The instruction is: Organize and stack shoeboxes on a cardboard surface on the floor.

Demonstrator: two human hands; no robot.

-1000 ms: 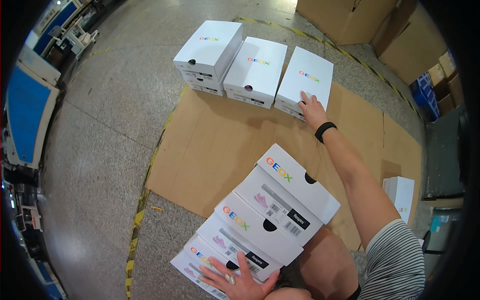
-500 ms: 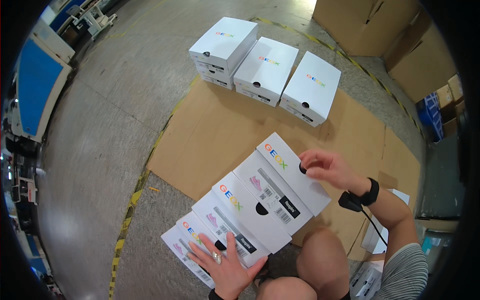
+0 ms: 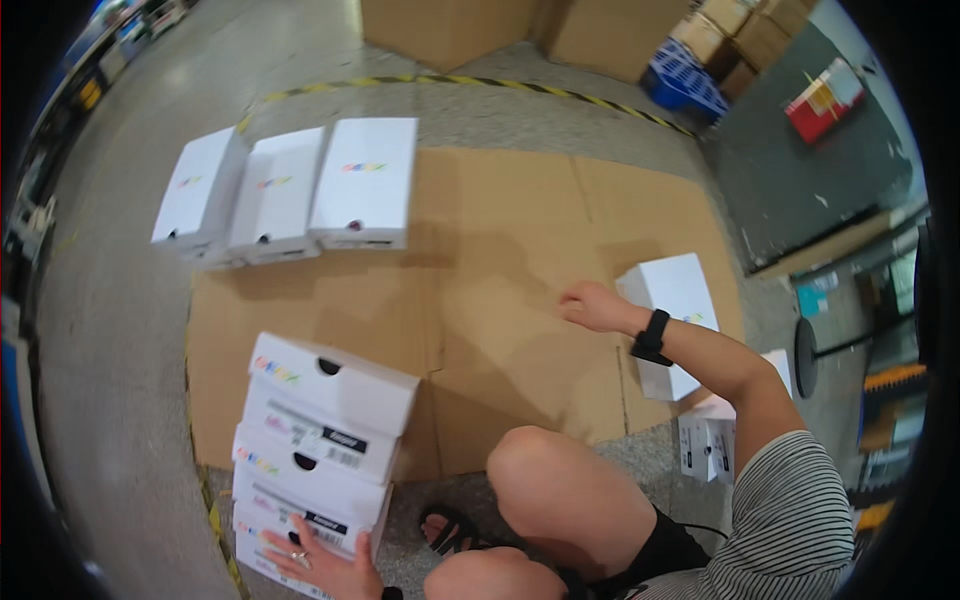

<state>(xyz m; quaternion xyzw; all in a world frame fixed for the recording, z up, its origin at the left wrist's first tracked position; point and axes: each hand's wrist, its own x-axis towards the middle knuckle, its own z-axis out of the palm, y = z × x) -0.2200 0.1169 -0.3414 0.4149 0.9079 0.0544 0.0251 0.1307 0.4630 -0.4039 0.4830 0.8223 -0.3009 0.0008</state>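
A stack of three white shoe boxes (image 3: 320,440) stands at the lower left, half on the flattened cardboard sheet (image 3: 500,260). My left hand (image 3: 325,568) lies flat against the lowest box of the stack, fingers spread. My right hand (image 3: 592,305), with a black watch on the wrist, hovers over the cardboard with loosely curled fingers and nothing in it. It is just left of a single white shoe box (image 3: 668,318) lying at the cardboard's right edge. My bare knee (image 3: 560,490) sits between the two hands.
Three white shoe boxes (image 3: 285,190) lie side by side at the cardboard's far left corner. More white boxes (image 3: 715,435) stand by my right side. Large brown cartons (image 3: 450,25), a blue crate (image 3: 685,85) and yellow-black floor tape (image 3: 450,82) are at the back.
My view has swung to the right. My right hand left the top box of the stack and moved right toward the single box. My left hand stays on the bottom box.
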